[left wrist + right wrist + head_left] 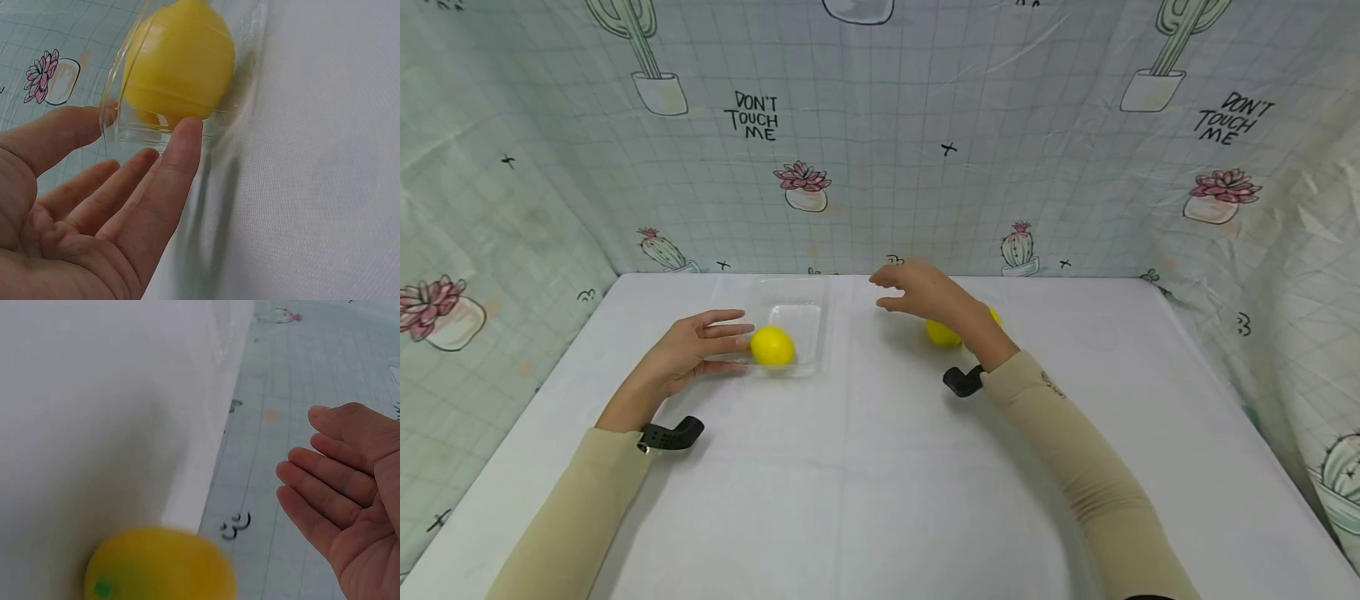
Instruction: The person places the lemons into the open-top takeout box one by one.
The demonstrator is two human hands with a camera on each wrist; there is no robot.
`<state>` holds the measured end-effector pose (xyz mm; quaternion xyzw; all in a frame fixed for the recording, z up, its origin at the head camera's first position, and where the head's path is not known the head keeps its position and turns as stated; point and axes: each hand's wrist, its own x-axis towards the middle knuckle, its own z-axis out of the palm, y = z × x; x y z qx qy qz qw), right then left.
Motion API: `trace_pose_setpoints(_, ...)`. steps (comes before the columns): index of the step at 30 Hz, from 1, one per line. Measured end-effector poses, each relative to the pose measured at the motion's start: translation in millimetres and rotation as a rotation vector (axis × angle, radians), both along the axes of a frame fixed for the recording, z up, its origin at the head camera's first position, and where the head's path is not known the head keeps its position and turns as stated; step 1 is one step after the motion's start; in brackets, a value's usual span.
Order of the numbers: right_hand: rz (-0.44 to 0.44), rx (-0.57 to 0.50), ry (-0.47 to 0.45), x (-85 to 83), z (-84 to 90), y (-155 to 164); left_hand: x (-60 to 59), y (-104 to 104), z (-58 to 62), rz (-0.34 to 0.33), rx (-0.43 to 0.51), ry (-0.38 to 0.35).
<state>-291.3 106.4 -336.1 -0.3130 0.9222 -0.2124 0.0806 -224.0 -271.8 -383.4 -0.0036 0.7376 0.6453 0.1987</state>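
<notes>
A clear plastic tray (pixel 790 292) lies on the white table with a yellow lemon (pixel 772 345) in its near end. My left hand (pixel 696 346) rests beside the tray's left edge, fingers straight, tips against the clear wall (pixel 119 125) by the lemon (pixel 178 62). My right hand (pixel 917 292) hovers above the table to the right of the tray, fingers relaxed and empty (pixel 337 487). A second lemon (pixel 942 333) lies under that wrist, with another yellow piece (pixel 995 316) partly hidden behind it. The second lemon (pixel 159 565) shows blurred in the right wrist view.
The white table (pixel 880 467) is walled on three sides by a cactus-print cloth backdrop (pixel 880 133). Black wrist camera mounts (pixel 673 434) sit at both cuffs.
</notes>
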Motion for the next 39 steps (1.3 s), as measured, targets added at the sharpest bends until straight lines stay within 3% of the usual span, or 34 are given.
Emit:
trace_pose_setpoints(6,0.001,-0.004,0.044,14.7,-1.6,38,0.0,-1,-0.4,-0.003,0.007,-0.003)
trace_pose_setpoints(20,-0.182,-0.029,0.063,39.1,-3.0,111,-1.6,-2,-2.2,-0.014,0.003,-0.003)
trace_pose_setpoints(31,-0.24,0.108,0.067,44.4,-10.8,133,-0.9,-3,-3.5,-0.014,0.008,0.001)
trace_pose_setpoints(39,-0.278,0.191,0.02,46.3,-15.2,133,0.8,-2,-2.1,-0.016,-0.006,0.02)
